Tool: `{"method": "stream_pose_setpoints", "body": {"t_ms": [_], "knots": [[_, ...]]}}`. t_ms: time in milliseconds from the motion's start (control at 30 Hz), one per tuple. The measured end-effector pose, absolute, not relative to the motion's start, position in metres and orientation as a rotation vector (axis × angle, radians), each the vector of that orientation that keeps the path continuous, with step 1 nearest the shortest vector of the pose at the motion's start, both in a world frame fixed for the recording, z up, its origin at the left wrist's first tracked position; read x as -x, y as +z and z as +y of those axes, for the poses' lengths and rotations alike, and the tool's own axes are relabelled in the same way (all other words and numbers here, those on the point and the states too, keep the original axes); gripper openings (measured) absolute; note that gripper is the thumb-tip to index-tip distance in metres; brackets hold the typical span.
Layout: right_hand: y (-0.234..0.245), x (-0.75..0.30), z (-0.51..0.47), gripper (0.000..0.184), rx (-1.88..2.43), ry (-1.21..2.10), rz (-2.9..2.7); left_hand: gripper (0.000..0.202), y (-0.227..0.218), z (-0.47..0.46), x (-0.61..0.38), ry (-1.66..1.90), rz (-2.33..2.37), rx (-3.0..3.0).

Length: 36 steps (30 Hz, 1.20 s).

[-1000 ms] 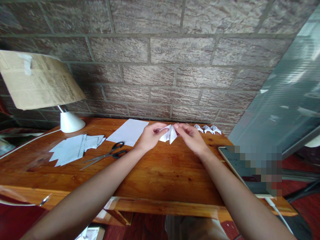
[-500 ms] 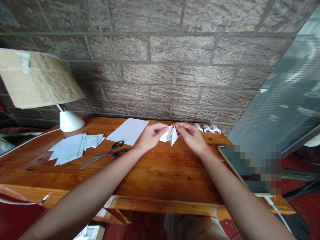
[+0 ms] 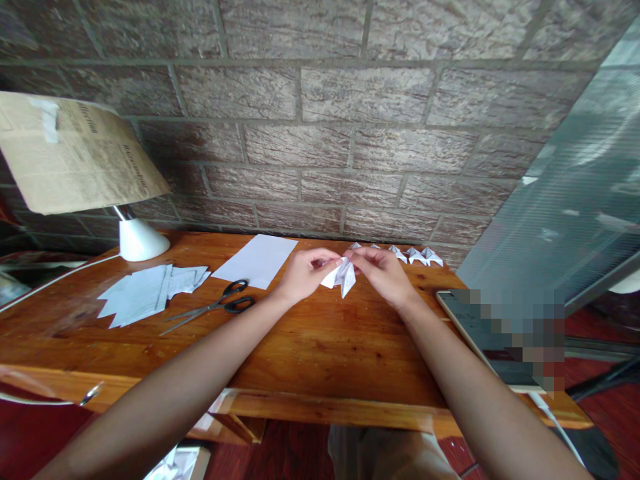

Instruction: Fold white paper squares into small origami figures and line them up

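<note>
Above the wooden desk (image 3: 340, 353), a small white folded paper piece (image 3: 344, 276) is held between my two hands. My left hand (image 3: 306, 273) pinches its left side between thumb and fingers. The top right part of the fold is gripped by my right hand (image 3: 383, 272), fingertips close to those of the left. Pleats of the paper hang down toward the desk. Behind my right hand, several small folded paper pieces (image 3: 416, 256) stand in a row near the wall.
A blank white sheet (image 3: 257, 261), black-handled scissors (image 3: 215, 307) and a pile of cut papers (image 3: 137, 293) lie on the left. A lamp (image 3: 143, 241) stands at the back left. At the right lies a tablet (image 3: 480, 333) with a cable; a brick wall (image 3: 325, 153) rises behind.
My fingertips have come closer together over the paper, and its pleats have tilted and drawn together slightly. More of the folded row behind my right hand now shows.
</note>
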State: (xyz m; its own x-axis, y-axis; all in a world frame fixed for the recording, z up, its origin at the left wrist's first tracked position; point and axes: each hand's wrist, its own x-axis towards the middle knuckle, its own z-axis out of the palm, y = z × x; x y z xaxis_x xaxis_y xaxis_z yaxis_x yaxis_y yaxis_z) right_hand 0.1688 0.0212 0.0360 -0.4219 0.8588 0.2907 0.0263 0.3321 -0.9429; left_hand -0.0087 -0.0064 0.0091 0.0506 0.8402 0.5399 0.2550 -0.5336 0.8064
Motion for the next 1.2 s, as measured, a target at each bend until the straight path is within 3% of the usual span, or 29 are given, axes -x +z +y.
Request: {"method": "stream_pose_setpoints", "body": {"t_ms": [433, 900, 1200], "knots": [[0.036, -0.18, 0.027, 0.035, 0.85, 1.435, -1.792, 0.024, 0.008, -0.006, 0.008, 1.551, 1.122, -1.854], [0.029, -0.174, 0.03, 0.036, 0.763, 1.177, -1.895, 0.032, 0.011, -0.002, 0.011, 1.432, 0.964, -1.113], [0.029, -0.175, 0.03, 0.032, 0.729, 1.105, -1.938, 0.038, 0.014, -0.003, 0.009, 1.414, 0.913, -1.08]]}}
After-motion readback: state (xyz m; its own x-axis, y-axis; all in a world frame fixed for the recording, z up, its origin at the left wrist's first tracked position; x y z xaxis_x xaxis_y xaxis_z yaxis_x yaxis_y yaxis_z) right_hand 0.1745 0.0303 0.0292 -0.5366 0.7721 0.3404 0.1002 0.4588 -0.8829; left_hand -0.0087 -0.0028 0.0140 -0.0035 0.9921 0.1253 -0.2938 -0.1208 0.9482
